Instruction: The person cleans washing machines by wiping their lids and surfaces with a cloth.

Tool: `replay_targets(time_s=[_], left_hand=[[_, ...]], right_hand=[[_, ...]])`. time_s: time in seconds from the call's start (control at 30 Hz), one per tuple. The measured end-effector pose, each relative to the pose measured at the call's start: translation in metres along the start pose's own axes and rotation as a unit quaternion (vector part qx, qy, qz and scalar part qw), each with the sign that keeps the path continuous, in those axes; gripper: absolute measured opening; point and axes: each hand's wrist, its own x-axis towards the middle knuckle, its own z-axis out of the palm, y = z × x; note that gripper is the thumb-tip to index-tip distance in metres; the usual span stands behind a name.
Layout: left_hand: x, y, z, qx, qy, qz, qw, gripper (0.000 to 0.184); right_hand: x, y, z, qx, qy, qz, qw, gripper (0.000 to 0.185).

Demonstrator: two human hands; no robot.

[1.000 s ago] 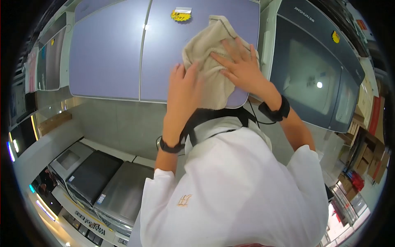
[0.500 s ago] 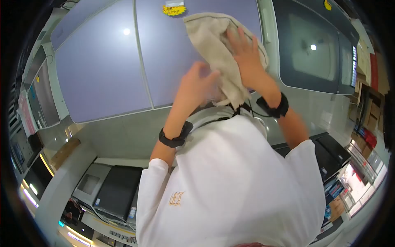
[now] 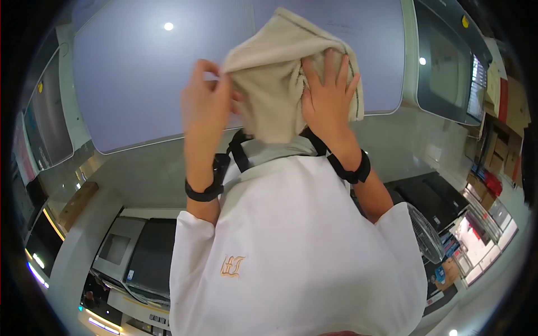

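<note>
A beige cloth point(image 3: 269, 84) with dark stitching along its edge lies bunched and partly folded on a glossy lilac surface point(image 3: 134, 84). My right hand point(image 3: 329, 98) rests on the cloth's right part, palm down with fingers spread. At the cloth's left edge is my left hand point(image 3: 207, 98), blurred by motion, its thumb and fingers curled around the edge. The cloth's near end hangs over the front of the surface, close to my body. Folds hide part of what lies under both hands.
A dark-topped machine point(image 3: 448, 73) stands at the right, another machine point(image 3: 50, 109) at the left. Behind me are black and grey appliances point(image 3: 154, 252), a fan point(image 3: 425, 232) and a black box point(image 3: 428, 199). Cardboard boxes point(image 3: 496, 148) are stacked at far right.
The cloth has shifted left relative to the surface and its far part is folded differently. My left hand has moved left to the cloth's edge; my right hand has moved with the cloth.
</note>
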Motion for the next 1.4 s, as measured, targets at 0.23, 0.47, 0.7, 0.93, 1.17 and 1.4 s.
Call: replay_targets(time_s=[0.23, 0.47, 0.7, 0.93, 1.17, 1.4], left_hand=[[0.019, -0.040, -0.028, 0.217, 0.221, 0.285, 0.907, 0.037], [-0.034, -0.077, 0.016, 0.392, 0.134, 0.312, 0.855, 0.063], [-0.023, -0.077, 0.029, 0.366, 0.110, 0.317, 0.868, 0.067], [0.011, -0.072, 0.066, 0.432, 0.153, 0.349, 0.817, 0.067], [-0.029, -0.101, 0.022, 0.390, 0.127, 0.381, 0.829, 0.063], [0.000, -0.083, 0.054, 0.363, 0.166, 0.366, 0.841, 0.066]], right_hand=[[0.032, -0.061, 0.023, 0.024, 0.045, -0.075, 0.996, 0.063], [-0.005, -0.045, 0.001, 0.020, -0.035, -0.114, 0.993, 0.061], [0.006, 0.019, 0.003, -0.007, -0.014, -0.099, 0.995, 0.060], [0.033, -0.039, 0.033, 0.046, 0.072, -0.091, 0.992, 0.058], [-0.014, 0.032, 0.001, -0.045, 0.013, -0.123, 0.991, 0.057], [0.032, -0.008, 0.025, 0.032, 0.053, -0.115, 0.991, 0.054]])
